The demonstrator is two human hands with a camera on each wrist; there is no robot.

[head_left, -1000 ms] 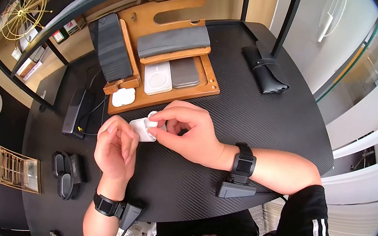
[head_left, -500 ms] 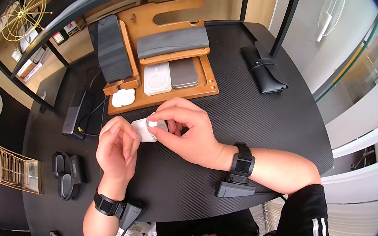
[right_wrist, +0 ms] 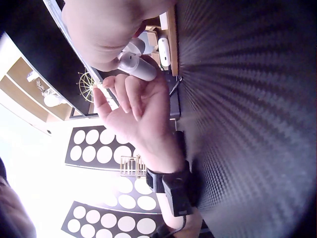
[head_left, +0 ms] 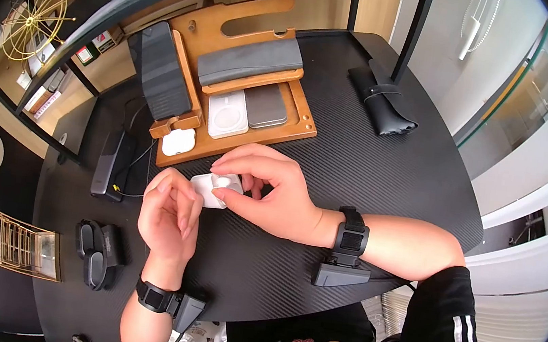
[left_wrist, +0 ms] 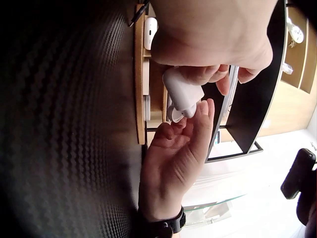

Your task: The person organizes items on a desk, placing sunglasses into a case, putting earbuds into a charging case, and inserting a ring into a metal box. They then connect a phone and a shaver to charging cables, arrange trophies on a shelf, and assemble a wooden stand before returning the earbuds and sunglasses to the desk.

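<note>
My left hand (head_left: 171, 213) grips a small white earbud case (head_left: 203, 187) from its left side, just above the desk. The flip lid of the case stands open toward the right hand. A white wireless earbud (head_left: 221, 182) sits at the mouth of the case, between the curled thumb and forefinger of my right hand (head_left: 276, 195). In the left wrist view, the case (left_wrist: 181, 91) is tilted and the right fingertips (left_wrist: 203, 108) are right at the earbud (left_wrist: 189, 112). From the right wrist, the case (right_wrist: 144, 70) shows past the right thumb.
A wooden desk stand (head_left: 304, 117) behind the hands bears a glasses case (head_left: 253, 59), a white charging pad (head_left: 228, 114) and another white earbud case (head_left: 179, 141). Further right lies a black pouch (head_left: 385, 102). At left are a dark box (head_left: 111, 161) with cables and a black device (head_left: 96, 255).
The right thumb and forefinger have spread slightly around the earbud, which sits lower at the mouth of the case. Both hands have shifted very little.
</note>
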